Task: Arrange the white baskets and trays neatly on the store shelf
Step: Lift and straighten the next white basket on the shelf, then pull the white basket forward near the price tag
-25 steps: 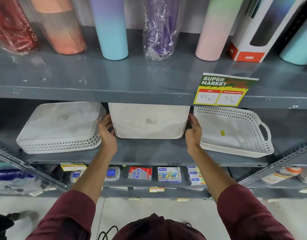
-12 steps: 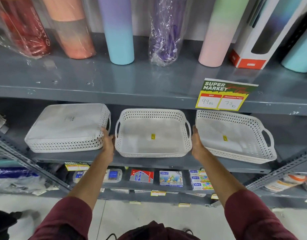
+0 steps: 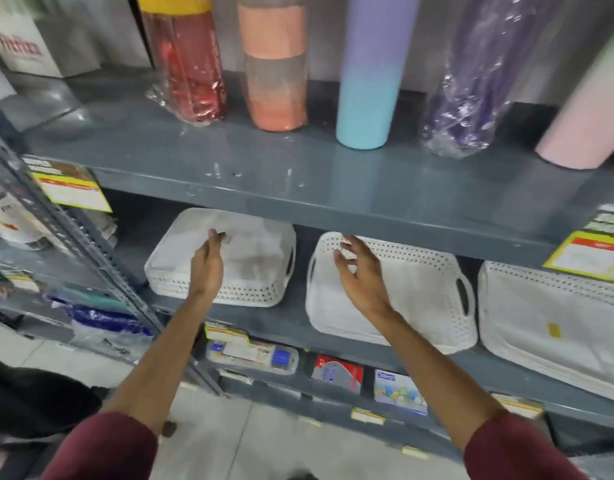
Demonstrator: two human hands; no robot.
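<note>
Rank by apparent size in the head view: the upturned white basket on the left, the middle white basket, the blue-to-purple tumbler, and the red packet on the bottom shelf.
1-2. Middle white basket and upturned white basket: the middle one looks slightly larger, but it is nearer the camera, so unsure.
3. Blue-to-purple tumbler, top cropped.
4. Red packet, clearly smallest.

so all we can see of the person is two bare forearms coming out of dark maroon sleeves [image 3: 104, 448], pushed up near the elbows. left hand [image 3: 206, 263] and right hand [image 3: 362, 271] are bare too, no rings, watch or gloves that we can spot.
</note>
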